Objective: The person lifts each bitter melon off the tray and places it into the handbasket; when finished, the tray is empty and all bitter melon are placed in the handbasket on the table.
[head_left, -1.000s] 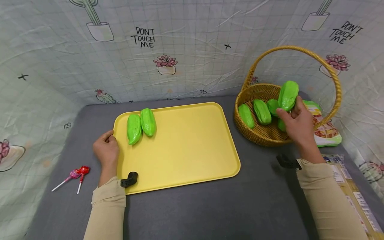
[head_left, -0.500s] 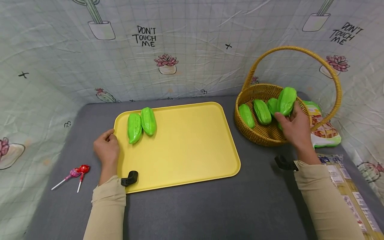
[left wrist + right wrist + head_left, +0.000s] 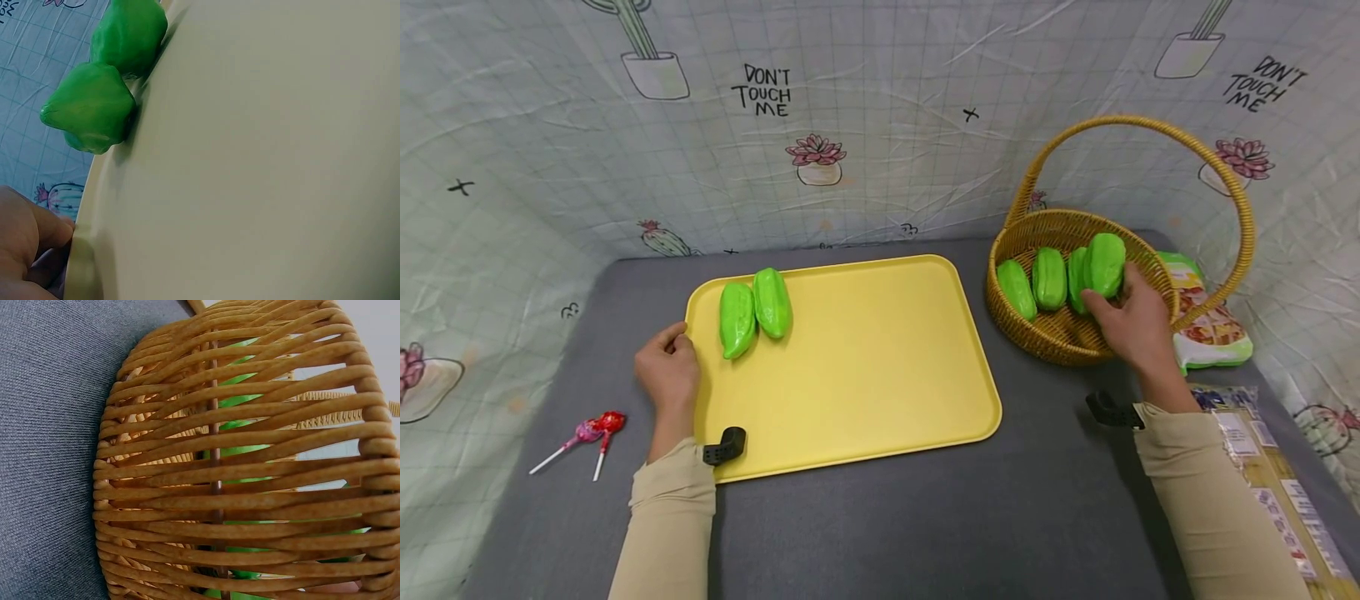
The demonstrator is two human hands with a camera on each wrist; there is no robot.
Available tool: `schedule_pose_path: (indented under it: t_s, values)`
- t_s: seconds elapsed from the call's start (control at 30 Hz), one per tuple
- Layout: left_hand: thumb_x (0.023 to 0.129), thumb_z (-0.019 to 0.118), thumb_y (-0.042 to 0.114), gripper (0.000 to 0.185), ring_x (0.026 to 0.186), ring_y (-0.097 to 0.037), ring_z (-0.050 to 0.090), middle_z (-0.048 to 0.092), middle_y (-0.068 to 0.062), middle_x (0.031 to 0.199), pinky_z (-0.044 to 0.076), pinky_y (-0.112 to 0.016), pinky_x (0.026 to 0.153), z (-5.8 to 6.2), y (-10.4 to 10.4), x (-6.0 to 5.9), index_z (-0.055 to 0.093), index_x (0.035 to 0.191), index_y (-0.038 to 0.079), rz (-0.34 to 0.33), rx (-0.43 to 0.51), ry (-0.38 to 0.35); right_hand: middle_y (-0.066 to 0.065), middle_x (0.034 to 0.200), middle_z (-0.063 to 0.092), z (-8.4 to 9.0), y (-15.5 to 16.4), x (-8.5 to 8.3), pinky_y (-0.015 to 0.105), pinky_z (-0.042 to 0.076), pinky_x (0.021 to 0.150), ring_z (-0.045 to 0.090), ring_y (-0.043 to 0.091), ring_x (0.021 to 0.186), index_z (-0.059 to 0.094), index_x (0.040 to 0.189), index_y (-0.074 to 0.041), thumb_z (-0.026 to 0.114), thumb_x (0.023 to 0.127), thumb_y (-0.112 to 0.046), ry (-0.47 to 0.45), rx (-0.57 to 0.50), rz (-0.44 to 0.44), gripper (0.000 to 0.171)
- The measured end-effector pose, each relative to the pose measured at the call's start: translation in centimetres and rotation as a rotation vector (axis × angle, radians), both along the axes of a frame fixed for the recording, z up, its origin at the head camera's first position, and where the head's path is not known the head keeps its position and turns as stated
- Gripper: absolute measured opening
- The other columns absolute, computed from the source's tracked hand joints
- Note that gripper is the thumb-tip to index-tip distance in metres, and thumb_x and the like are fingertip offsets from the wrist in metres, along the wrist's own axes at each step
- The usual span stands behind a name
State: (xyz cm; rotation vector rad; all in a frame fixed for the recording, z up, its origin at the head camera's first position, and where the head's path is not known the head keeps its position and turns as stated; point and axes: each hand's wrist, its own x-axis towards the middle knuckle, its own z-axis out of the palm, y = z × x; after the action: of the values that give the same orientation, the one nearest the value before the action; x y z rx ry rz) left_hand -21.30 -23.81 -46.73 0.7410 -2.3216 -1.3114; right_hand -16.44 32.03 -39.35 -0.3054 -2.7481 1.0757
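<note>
My left hand (image 3: 667, 371) grips the left rim of the yellow tray (image 3: 865, 358); in the left wrist view, bent fingers (image 3: 53, 231) meet its edge. Two shiny green ribbed fruits, a pointed one (image 3: 737, 321) and a rounder one (image 3: 772, 302), lie side by side at the tray's back left. Inside the wicker basket (image 3: 1037, 343), my right hand (image 3: 1138, 325) holds another green ribbed fruit (image 3: 1105, 260) between thumb and fingers. It leans against a neighbouring fruit (image 3: 1077, 279), with more to the left. Basket weave (image 3: 262, 469) hides most of the right hand in the right wrist view.
The basket's tall handle (image 3: 1243, 217) arches over the right arm's side. A green printed packet (image 3: 1213, 325) lies right of the basket, a labelled flat package (image 3: 1262, 467) nearer. Two lollipops (image 3: 598, 427) lie left of the tray. A printed cloth (image 3: 880, 125) hangs behind.
My right hand has lowered the green fruit into the basket and shifted it left, against its neighbour. The fruit second from left has turned more upright. My left hand stays at the tray rim.
</note>
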Motion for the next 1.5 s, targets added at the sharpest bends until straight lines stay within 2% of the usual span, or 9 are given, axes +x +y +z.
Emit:
schedule_pose_path:
  t_s: [0.17,0.23,0.37,0.43,0.53,0.6,0.8,1.07,1.5]
  values:
    - [0.104,0.047,0.012,0.035,0.116,-0.029,0.063,0.07,-0.02,0.128,0.037,-0.016,0.079,-0.03,0.05,0.06,0.071,0.127,0.0,0.001,0.008,0.009,0.035,0.132,0.053,0.01,-0.03,-0.04,0.06,0.042,0.089,0.053,0.05,0.114,0.037,0.153,0.001,0.053,0.105,-0.033,-0.006,0.001,0.009,0.061]
    - [0.104,0.047,0.012,0.036,0.116,-0.029,0.063,0.07,-0.02,0.128,0.038,-0.016,0.079,-0.07,0.04,0.08,0.071,0.127,0.0,0.0,0.008,0.01,0.036,0.138,0.051,0.04,-0.01,-0.06,0.062,0.041,0.093,0.051,0.052,0.119,0.031,0.157,0.0,0.053,0.105,-0.035,-0.016,-0.001,0.01,0.067]
    - [0.104,0.046,0.013,0.036,0.116,-0.028,0.062,0.07,-0.019,0.128,0.037,-0.015,0.078,-0.15,0.02,0.12,0.071,0.128,0.001,-0.001,0.011,0.007,0.039,0.153,0.038,0.08,0.17,-0.08,0.068,0.037,0.105,0.042,0.057,0.134,0.013,0.163,-0.001,0.052,0.104,-0.038,-0.045,-0.008,0.005,0.08]
    - [0.104,0.046,0.013,0.037,0.116,-0.027,0.062,0.07,-0.019,0.129,0.037,-0.014,0.079,-0.15,0.02,0.12,0.071,0.129,0.002,-0.001,0.013,0.004,0.037,0.161,0.023,0.12,0.3,-0.05,0.071,0.034,0.109,0.035,0.059,0.14,0.003,0.163,-0.001,0.05,0.105,-0.041,-0.072,-0.02,0.001,0.085]
    - [0.104,0.046,0.013,0.037,0.119,-0.027,0.062,0.07,-0.018,0.13,0.037,-0.015,0.08,-0.14,-0.04,0.09,0.07,0.129,0.002,-0.003,0.019,0.003,0.032,0.166,0.015,0.19,0.34,-0.01,0.071,0.033,0.11,0.032,0.059,0.142,0.001,0.164,-0.002,0.049,0.105,-0.04,-0.073,-0.036,0.0,0.085]
    - [0.104,0.046,0.013,0.037,0.12,-0.027,0.062,0.07,-0.018,0.131,0.038,-0.016,0.081,-0.1,-0.06,0.07,0.07,0.129,0.002,-0.006,0.023,0.001,0.027,0.168,0.003,0.28,0.37,0.04,0.072,0.029,0.112,0.026,0.06,0.144,-0.007,0.162,-0.003,0.048,0.105,-0.041,-0.087,-0.042,0.002,0.088]
    - [0.104,0.046,0.013,0.037,0.121,-0.028,0.062,0.069,-0.019,0.131,0.039,-0.016,0.081,0.07,-0.1,0.1,0.071,0.129,0.002,-0.005,0.027,-0.001,0.029,0.168,0.006,0.27,0.31,0.14,0.072,0.03,0.112,0.029,0.061,0.143,-0.005,0.162,-0.004,0.047,0.105,-0.04,-0.079,-0.04,0.011,0.085]
    - [0.103,0.047,0.013,0.036,0.117,-0.027,0.063,0.071,-0.018,0.128,0.038,-0.015,0.08,0.16,0.02,0.16,0.072,0.127,0.002,0.001,0.011,0.0,0.022,0.169,0.001,0.2,0.25,0.35,0.071,0.027,0.115,0.023,0.058,0.147,-0.004,0.162,-0.004,0.045,0.106,-0.039,-0.062,-0.066,0.022,0.082]
    - [0.104,0.045,0.014,0.037,0.123,-0.028,0.062,0.068,-0.017,0.134,0.046,-0.032,0.094,0.21,-0.03,0.17,0.07,0.13,0.003,-0.007,0.024,-0.023,0.02,0.17,0.004,0.38,-0.33,0.73,0.072,0.032,0.11,0.028,0.059,0.145,-0.003,0.163,-0.009,0.046,0.106,-0.041,-0.037,-0.078,0.032,0.082]
